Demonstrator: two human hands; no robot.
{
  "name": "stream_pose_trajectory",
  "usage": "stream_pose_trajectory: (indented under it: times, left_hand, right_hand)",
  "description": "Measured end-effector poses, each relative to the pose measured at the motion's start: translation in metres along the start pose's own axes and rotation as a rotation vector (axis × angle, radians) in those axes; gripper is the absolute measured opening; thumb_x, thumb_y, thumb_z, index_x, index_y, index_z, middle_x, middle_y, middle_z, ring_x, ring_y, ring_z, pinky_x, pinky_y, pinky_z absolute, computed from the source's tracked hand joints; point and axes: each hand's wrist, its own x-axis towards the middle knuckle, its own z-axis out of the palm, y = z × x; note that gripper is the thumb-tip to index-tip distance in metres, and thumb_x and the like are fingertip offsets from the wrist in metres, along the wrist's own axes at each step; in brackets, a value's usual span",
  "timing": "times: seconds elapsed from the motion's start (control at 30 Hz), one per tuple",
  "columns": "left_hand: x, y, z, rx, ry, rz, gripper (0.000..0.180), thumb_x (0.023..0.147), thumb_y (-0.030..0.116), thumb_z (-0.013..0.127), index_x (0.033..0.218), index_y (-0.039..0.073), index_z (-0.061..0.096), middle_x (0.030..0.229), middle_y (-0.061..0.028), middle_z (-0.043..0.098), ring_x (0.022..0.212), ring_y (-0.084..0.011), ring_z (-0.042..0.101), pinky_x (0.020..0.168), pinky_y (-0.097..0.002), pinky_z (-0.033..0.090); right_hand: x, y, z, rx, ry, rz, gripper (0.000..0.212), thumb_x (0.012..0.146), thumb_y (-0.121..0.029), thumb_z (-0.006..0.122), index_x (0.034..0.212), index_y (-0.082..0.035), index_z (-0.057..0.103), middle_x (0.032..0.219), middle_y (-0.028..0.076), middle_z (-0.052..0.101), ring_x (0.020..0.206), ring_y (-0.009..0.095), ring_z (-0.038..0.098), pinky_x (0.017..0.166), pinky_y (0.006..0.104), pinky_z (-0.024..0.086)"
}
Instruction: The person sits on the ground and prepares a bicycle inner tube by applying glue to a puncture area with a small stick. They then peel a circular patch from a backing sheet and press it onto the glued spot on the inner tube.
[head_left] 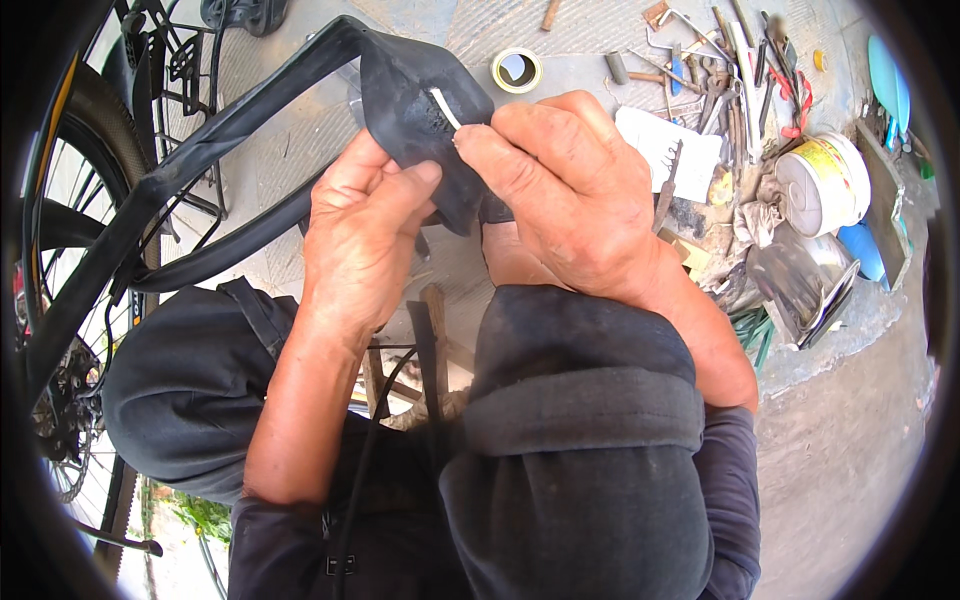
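A black rubber inner tube point(250, 88) runs in a bent loop from the bicycle on the left to my hands. My left hand point(362, 215) pinches its flattened part from below, thumb on top and fingers partly hidden behind. My right hand point(570, 180) grips a thin white stick point(443, 107) between thumb and forefinger. The stick's far end lies against a darker, scuffed-looking spot on the rubber. Whether that spot is wet, I cannot tell.
A bicycle wheel point(95, 170) stands at my left. Beyond my right hand are an open round tin point(516, 70), a white sheet point(672, 150), a pile of hand tools point(715, 85) and a white bucket point(825, 185). Below my hands stands a wooden piece point(432, 310).
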Motion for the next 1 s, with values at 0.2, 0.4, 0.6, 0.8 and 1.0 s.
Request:
stream_pose_trajectory:
  times: [0.2,0.4,0.6,0.8,1.0]
  left_hand:
    - [-0.0002,0.0024,-0.0001,-0.026,-0.012,0.003,0.033,0.093,-0.006,0.053,0.125,0.000,0.061,0.112,-0.0072,0.069,0.098,-0.0140,0.066,0.087,-0.0295,0.054]
    - [0.0015,0.0036,0.0023,-0.018,0.019,0.007,0.033,0.094,-0.006,0.051,0.124,0.000,0.061,0.112,-0.0078,0.069,0.099,-0.0152,0.067,0.088,-0.0309,0.054]
    - [0.0003,0.0061,-0.0030,-0.051,-0.056,-0.016,0.032,0.094,-0.006,0.051,0.124,-0.001,0.061,0.111,-0.0083,0.069,0.100,-0.0158,0.066,0.090,-0.0316,0.053]
    - [0.0001,0.0049,0.0023,-0.030,-0.004,-0.001,0.032,0.094,-0.006,0.051,0.123,-0.001,0.062,0.111,-0.0084,0.069,0.100,-0.0154,0.066,0.088,-0.0316,0.054]
    - [0.0003,0.0070,0.0050,-0.003,0.039,-0.022,0.032,0.093,-0.006,0.052,0.123,0.000,0.062,0.110,-0.0071,0.069,0.096,-0.0130,0.066,0.086,-0.0288,0.054]
  right_hand:
    - [0.0018,-0.0022,0.0011,0.029,0.001,0.021,0.041,0.056,-0.004,0.069,0.096,0.000,0.069,0.091,0.008,0.061,0.073,0.023,0.059,0.056,0.0313,0.050]
    - [-0.0005,-0.0074,0.0003,0.047,0.026,0.062,0.051,0.044,0.003,0.068,0.094,-0.001,0.073,0.087,0.009,0.064,0.069,0.025,0.061,0.057,0.0325,0.052]
    - [0.0019,-0.0012,0.0008,0.038,0.024,-0.012,0.041,0.055,-0.003,0.071,0.096,0.001,0.070,0.092,0.009,0.061,0.072,0.023,0.059,0.055,0.0310,0.050]
    - [0.0005,-0.0090,0.0008,-0.010,0.096,-0.020,0.044,0.050,0.001,0.071,0.094,0.000,0.072,0.089,0.009,0.062,0.069,0.024,0.060,0.054,0.0309,0.051]
    - [-0.0025,-0.0031,-0.0002,-0.018,0.131,-0.129,0.041,0.057,-0.006,0.070,0.097,0.004,0.069,0.095,0.011,0.060,0.070,0.023,0.057,0.052,0.0298,0.050]
